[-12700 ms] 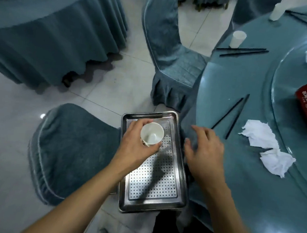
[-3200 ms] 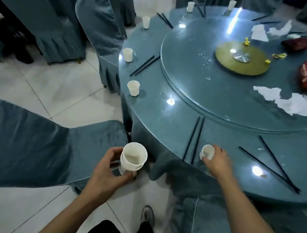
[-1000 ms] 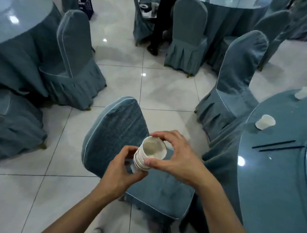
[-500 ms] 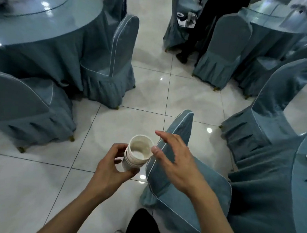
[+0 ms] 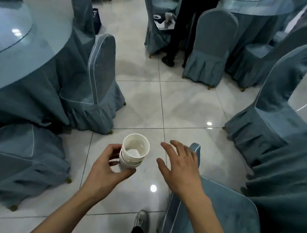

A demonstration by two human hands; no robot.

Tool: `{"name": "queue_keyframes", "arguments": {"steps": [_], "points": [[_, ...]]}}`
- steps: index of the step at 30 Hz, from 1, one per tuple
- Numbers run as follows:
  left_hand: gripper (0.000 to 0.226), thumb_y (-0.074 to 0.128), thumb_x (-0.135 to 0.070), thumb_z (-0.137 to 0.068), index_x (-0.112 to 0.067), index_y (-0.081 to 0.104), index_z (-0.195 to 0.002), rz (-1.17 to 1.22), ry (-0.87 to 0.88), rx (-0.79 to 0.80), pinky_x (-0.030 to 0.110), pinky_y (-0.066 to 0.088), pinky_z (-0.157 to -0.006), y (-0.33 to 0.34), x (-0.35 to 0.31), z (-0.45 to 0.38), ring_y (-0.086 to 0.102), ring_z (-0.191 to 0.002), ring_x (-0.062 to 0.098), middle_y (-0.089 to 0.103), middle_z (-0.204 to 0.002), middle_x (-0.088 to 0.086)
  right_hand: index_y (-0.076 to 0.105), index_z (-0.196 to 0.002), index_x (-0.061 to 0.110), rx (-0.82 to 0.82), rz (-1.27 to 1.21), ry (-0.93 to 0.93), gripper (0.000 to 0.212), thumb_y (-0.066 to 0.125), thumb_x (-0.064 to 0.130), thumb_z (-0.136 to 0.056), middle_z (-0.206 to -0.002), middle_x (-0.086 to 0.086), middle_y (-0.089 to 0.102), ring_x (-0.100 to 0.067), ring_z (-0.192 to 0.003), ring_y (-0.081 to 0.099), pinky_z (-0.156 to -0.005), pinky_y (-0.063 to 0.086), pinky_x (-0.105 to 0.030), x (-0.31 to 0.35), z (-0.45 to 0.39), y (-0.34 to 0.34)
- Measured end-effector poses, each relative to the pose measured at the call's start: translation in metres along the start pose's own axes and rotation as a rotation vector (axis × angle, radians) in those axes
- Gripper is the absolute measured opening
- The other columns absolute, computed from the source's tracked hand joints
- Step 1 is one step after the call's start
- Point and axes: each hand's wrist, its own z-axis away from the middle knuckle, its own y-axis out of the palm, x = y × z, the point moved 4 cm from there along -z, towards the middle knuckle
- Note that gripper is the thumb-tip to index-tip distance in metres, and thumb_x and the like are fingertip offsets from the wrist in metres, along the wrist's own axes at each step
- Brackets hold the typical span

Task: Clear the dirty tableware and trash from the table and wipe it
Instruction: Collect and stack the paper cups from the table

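Note:
My left hand point(image 5: 106, 169) grips a stack of several nested white paper cups point(image 5: 134, 152), held upright over the tiled floor, mouth facing up. My right hand point(image 5: 179, 166) hovers just right of the stack with fingers spread, holding nothing and not touching the cups. The table being cleared shows only as blue-grey cloth point(image 5: 290, 182) at the right edge.
A covered chair point(image 5: 214, 218) stands right under my right arm. More covered chairs point(image 5: 96, 86) and a round glass-topped table point(image 5: 26, 38) stand at left. At the back a person in dark trousers point(image 5: 181, 32) stands beside a metal tray point(image 5: 163, 22). Glossy floor tiles lie between.
My right hand has let go of the stack's rim and drifted right with fingers spread. The view has swung left, away from the table, and the cups stay in my left hand.

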Motion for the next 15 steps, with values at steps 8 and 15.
{"name": "queue_keyframes", "arguments": {"steps": [8,15], "points": [[0.062,0.093,-0.018,-0.069,-0.036,0.059,-0.116,-0.012,0.092,0.195,0.031,0.053,-0.094,0.033,-0.047,-0.122,0.066,-0.105,0.005,0.069,-0.114,-0.017,0.049,-0.140,0.032,-0.124,-0.004,0.316,0.049,0.054,0.049,-0.095,-0.143,0.000,0.051,-0.025,-0.128,0.049,-0.109,0.033,-0.043,-0.043,-0.065,-0.014],[0.060,0.094,-0.020,-0.068,-0.036,0.059,-0.115,-0.012,0.195,0.428,0.039,0.056,-0.094,0.076,-0.085,-0.245,0.068,-0.105,0.011,0.071,-0.113,-0.012,0.050,-0.139,0.030,-0.168,0.021,0.591,0.050,0.054,0.047,-0.093,-0.138,-0.001,0.052,-0.027,-0.123,0.051,-0.105,0.032,-0.043,-0.084,-0.116,-0.025]]}}
